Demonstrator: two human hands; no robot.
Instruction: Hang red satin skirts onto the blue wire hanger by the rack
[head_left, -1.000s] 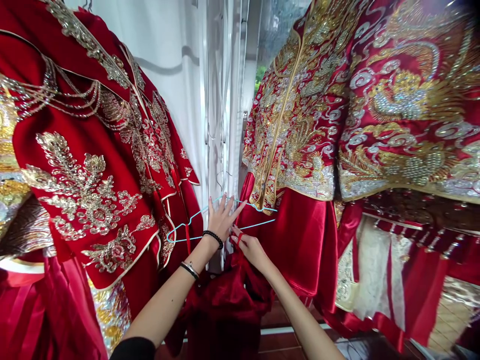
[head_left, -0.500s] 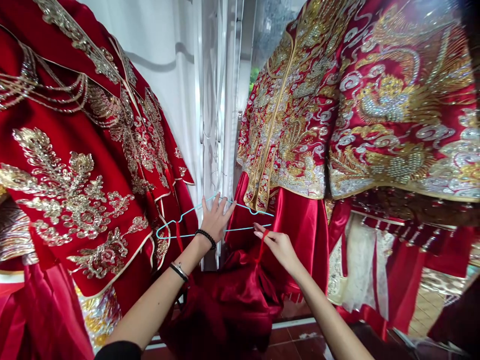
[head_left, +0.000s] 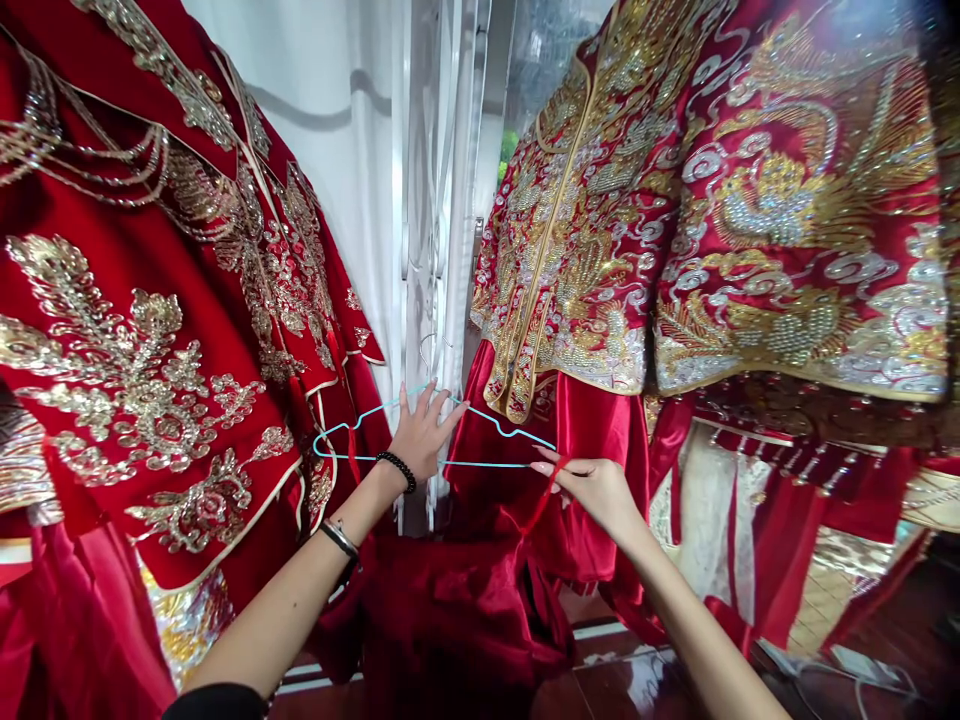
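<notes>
My left hand (head_left: 421,437) holds a thin light-blue wire hanger (head_left: 484,464) near its top, fingers spread across the upper wire. A red strap loop (head_left: 352,450) hangs over the hanger's left side. At the right end, my right hand (head_left: 589,485) pinches another red strap (head_left: 541,505) close to the hanger's tip. Both straps belong to a dark red satin garment (head_left: 480,600) that hangs bunched below the hanger. The hanger's hook (head_left: 426,350) points up above my left fingers; my left palm is hidden.
On the left hangs a red jacket (head_left: 225,390) with silver-gold beading. On the right are embroidered red-and-gold jackets (head_left: 570,230), with red skirts (head_left: 600,430) below. Behind stand a white curtain (head_left: 322,150) and white metal posts (head_left: 409,200). Cables (head_left: 862,680) lie at lower right.
My right hand has moved right with the strap, to the hanger's right tip. The strap is drawn out more slanted. My left hand stays on the hanger, which tilts slightly down to the right.
</notes>
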